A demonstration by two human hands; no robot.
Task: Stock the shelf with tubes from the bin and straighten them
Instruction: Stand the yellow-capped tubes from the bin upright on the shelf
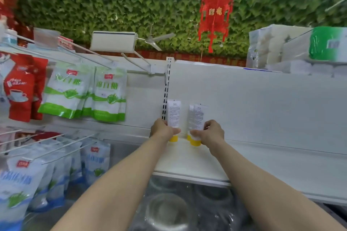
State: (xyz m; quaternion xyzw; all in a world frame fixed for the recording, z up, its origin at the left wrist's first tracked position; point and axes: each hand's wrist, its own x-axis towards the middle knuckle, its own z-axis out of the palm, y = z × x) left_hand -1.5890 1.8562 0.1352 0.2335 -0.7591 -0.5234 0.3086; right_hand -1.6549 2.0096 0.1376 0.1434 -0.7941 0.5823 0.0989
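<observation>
Head view shows both arms reaching out to a white shelf [187, 159]. A slotted rail [166, 95] runs up the back wall, and every place below is told from that rail.

Just right of the slotted rail, the left hand [162, 129] grips the left tube [174, 114]. Its fingers are curled round the low part of the tube, right above the yellow cap. A bit farther right of the rail, the right hand [212, 133] grips the right tube [200, 116] the same way, with the thumb in front and the fingers wrapped behind. A third tube [191, 112] stands close behind the right tube, on the side nearer the rail. No hand holds it.

All three tubes are white with small dark print and a yellow cap. Each one stands tall with the cap down and the flat sealed end up, so the long way runs up and down. The tubes rise above the fingers, and the caps stick out below them.

The left tube looks straight, and its cap seems to sit on the shelf. The right tube leans a little, with its top tipped away from the rail. It is hard to tell if its cap touches the shelf.

The right hand is the one that has work to do next, most likely. It needs to tip the top of its tube back toward the rail, so that it lines up with the other two. The bin is not clearly seen.
</observation>
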